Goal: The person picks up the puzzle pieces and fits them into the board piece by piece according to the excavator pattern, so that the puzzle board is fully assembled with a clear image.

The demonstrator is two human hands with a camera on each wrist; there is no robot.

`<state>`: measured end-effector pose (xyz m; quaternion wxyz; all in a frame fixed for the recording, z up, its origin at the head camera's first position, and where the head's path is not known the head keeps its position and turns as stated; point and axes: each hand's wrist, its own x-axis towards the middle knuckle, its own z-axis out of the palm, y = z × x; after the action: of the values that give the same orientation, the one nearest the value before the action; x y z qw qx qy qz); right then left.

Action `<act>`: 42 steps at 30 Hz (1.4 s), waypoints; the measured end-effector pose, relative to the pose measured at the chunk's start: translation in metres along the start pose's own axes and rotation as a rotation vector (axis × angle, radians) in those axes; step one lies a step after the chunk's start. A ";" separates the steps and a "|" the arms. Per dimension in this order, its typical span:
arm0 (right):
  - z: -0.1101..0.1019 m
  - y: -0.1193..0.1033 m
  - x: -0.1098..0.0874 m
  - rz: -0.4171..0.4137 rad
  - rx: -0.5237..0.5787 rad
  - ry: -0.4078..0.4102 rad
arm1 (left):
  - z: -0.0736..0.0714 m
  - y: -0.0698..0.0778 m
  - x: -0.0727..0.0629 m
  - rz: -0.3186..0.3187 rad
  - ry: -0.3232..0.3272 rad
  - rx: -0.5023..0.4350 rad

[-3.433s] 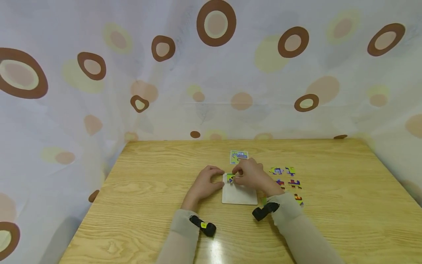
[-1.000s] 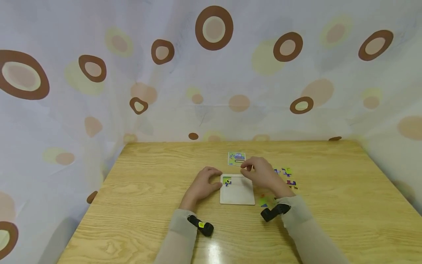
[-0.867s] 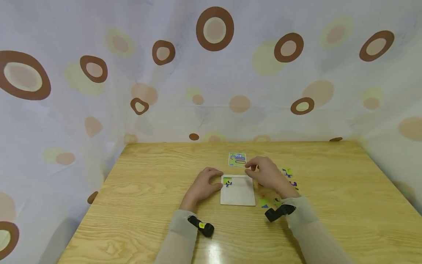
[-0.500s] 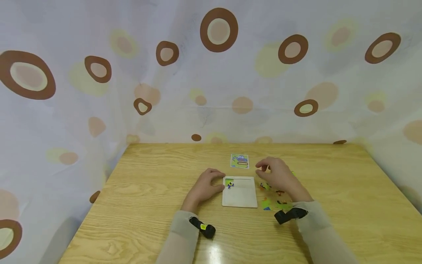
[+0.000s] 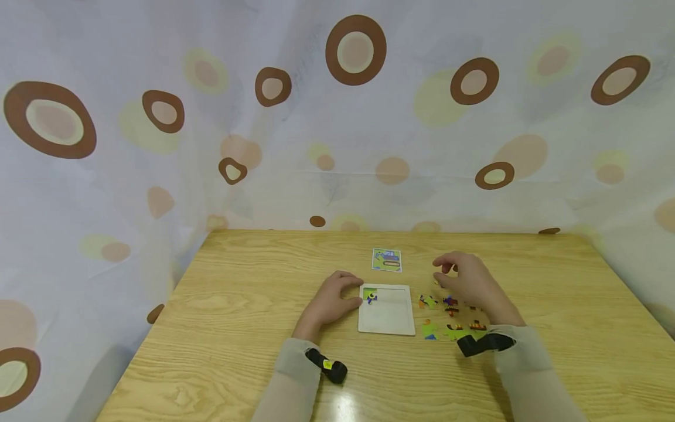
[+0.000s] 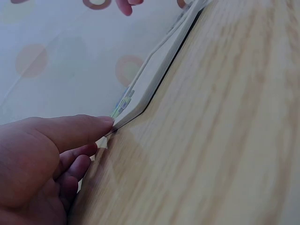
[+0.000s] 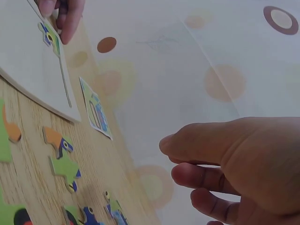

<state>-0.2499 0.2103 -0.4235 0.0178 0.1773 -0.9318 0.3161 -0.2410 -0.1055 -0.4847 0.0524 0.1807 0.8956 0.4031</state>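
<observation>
The left hand (image 5: 332, 298) holds the upper left corner of a white puzzle tray (image 5: 390, 316), its thumb at the near side and index finger around the corner. In the left wrist view its thumb (image 6: 89, 129) touches the tray's edge. A green jigsaw piece (image 5: 370, 295) with a blue and yellow part lies in that corner of the tray. My right hand (image 5: 471, 284) hovers over the loose jigsaw pieces (image 5: 429, 330) at the right, fingers loosely bent. The right wrist view shows nothing between its thumb (image 7: 192, 143) and fingers.
A picture card (image 5: 387, 259) of a blue digger lies beyond the tray. Several jigsaw pieces lie right of the tray on the wooden table (image 5: 237, 305), some hidden beneath the right hand. A spotted cloth (image 5: 295, 135) hangs behind and around the table.
My right hand has let go of the jigsaw piece in the tray's corner and moved right, over the loose pieces. The left hand keeps its place at the tray.
</observation>
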 end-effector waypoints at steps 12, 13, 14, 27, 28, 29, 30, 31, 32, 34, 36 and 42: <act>-0.003 0.018 -0.002 0.060 0.003 -0.018 | 0.001 0.000 0.000 -0.008 -0.001 0.002; -0.003 0.019 -0.002 0.063 0.006 -0.020 | 0.000 0.001 0.000 -0.008 0.000 0.000; -0.004 0.020 -0.002 0.066 0.007 -0.022 | 0.000 0.001 0.000 -0.008 0.001 -0.001; 0.002 0.041 0.000 0.095 0.030 -0.056 | 0.001 0.001 -0.001 -0.001 0.011 -0.011; 0.002 0.042 -0.001 0.094 0.030 -0.054 | 0.001 0.001 -0.001 -0.003 0.011 -0.013; 0.002 0.042 -0.001 0.092 0.029 -0.054 | 0.000 0.002 -0.001 -0.005 0.010 -0.015; 0.002 0.043 -0.001 0.090 0.029 -0.054 | 0.000 0.002 -0.001 -0.005 0.011 -0.015; 0.002 0.044 -0.001 0.091 0.031 -0.055 | 0.000 0.002 -0.001 -0.006 0.010 -0.018; 0.003 0.045 -0.001 0.091 0.033 -0.056 | 0.000 0.002 -0.001 -0.006 0.009 -0.020; 0.003 0.047 -0.002 0.089 0.039 -0.062 | 0.000 0.002 -0.001 -0.003 0.008 -0.020; 0.004 0.049 -0.002 0.084 0.040 -0.065 | 0.000 0.002 -0.001 0.000 0.007 -0.020; 0.006 0.054 -0.001 0.070 0.018 -0.069 | 0.000 0.002 -0.001 0.003 0.004 -0.011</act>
<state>-0.2664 0.2469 -0.4597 -0.0271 0.1555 -0.9346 0.3187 -0.2399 -0.1050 -0.4834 0.0508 0.1809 0.8933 0.4084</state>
